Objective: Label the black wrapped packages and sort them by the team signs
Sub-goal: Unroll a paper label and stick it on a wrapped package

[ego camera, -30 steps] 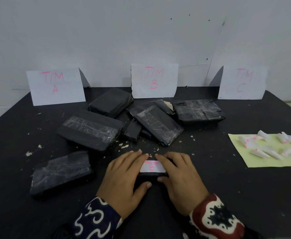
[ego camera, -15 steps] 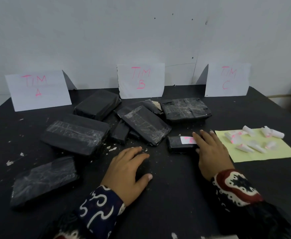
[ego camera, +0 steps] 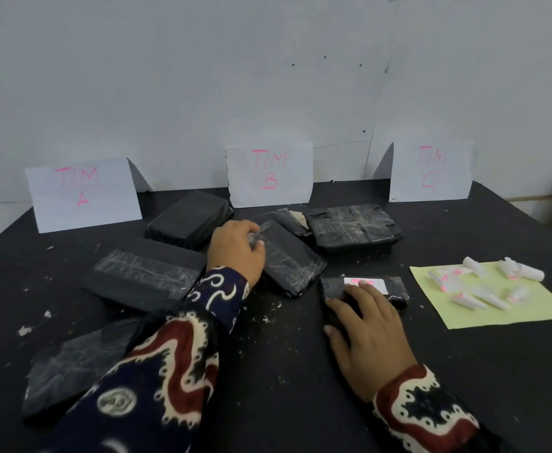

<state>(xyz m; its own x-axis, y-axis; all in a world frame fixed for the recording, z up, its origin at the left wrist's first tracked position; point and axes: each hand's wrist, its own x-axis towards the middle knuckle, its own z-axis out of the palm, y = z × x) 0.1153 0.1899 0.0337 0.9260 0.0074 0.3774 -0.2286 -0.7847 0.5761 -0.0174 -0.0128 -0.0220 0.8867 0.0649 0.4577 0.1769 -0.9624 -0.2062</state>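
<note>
Since half a second before, we saw the left hand (ego camera: 237, 248) reach onto the middle package (ego camera: 287, 256), fingers curled; right hand (ego camera: 368, 325) lay spread on the labelled package (ego camera: 364, 289).

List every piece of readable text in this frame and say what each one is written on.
"TIM A": pink, on the left sign.
"TIM B": pink, on the middle sign.
"TIM C": faint pink, on the right sign.
Sticker on the small package: pink mark, partly under the right hand, unreadable.
Rolled labels on the yellow sheet: pink marks, too small to read.
</note>
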